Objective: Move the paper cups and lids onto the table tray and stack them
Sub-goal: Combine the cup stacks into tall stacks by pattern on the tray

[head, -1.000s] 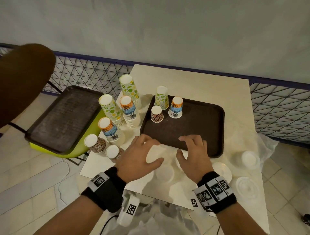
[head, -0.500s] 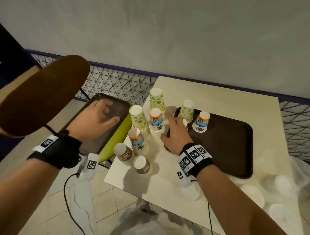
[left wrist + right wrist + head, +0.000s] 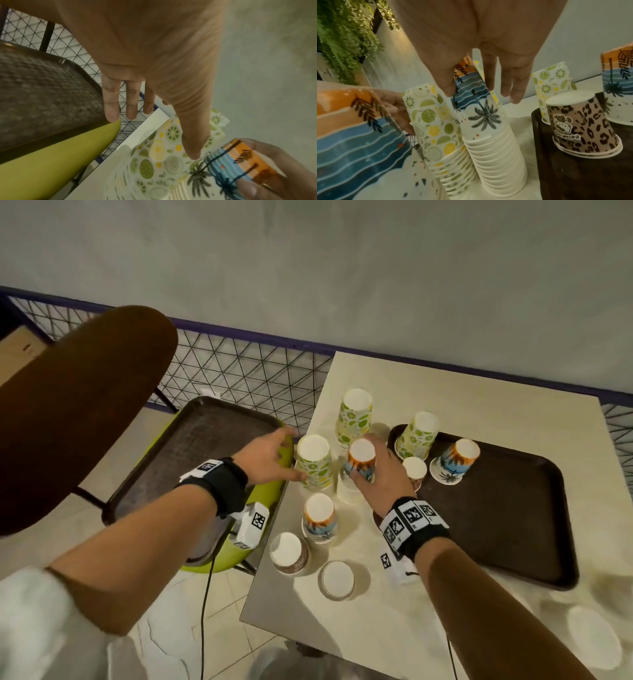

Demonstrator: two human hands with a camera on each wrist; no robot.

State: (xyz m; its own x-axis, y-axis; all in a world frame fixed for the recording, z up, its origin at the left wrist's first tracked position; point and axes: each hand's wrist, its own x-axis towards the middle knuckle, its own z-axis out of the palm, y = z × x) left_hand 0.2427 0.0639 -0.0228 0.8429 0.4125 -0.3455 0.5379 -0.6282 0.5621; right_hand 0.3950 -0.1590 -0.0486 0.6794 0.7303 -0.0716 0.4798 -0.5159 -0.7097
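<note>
My right hand (image 3: 368, 463) grips the top of an upside-down stack of palm-print cups (image 3: 488, 119) on the table, left of the dark table tray (image 3: 496, 525); its thumb and fingers wrap the top cup. My left hand (image 3: 287, 455) is beside a lemon-print cup stack (image 3: 313, 462), fingers straight, thumb touching its side. On the tray stand a lemon cup (image 3: 418, 436), a palm cup (image 3: 455, 460) and a small leopard cup (image 3: 414, 470). Off the tray are another lemon stack (image 3: 354, 416), a palm cup (image 3: 318, 517) and two leopard cups (image 3: 287, 553). White lids (image 3: 592, 635) lie blurred at the table's right front.
A second dark tray (image 3: 191, 460) lies on a green chair seat (image 3: 260, 501) left of the table. A brown chair back (image 3: 75, 412) fills the left. A wire mesh fence (image 3: 239, 371) and a grey wall run behind. The table's left edge is close to the cups.
My left hand has moved right from the chair's tray to the lemon stack. My right hand has left the tray's corner and taken hold of the palm stack. The head view has come closer.
</note>
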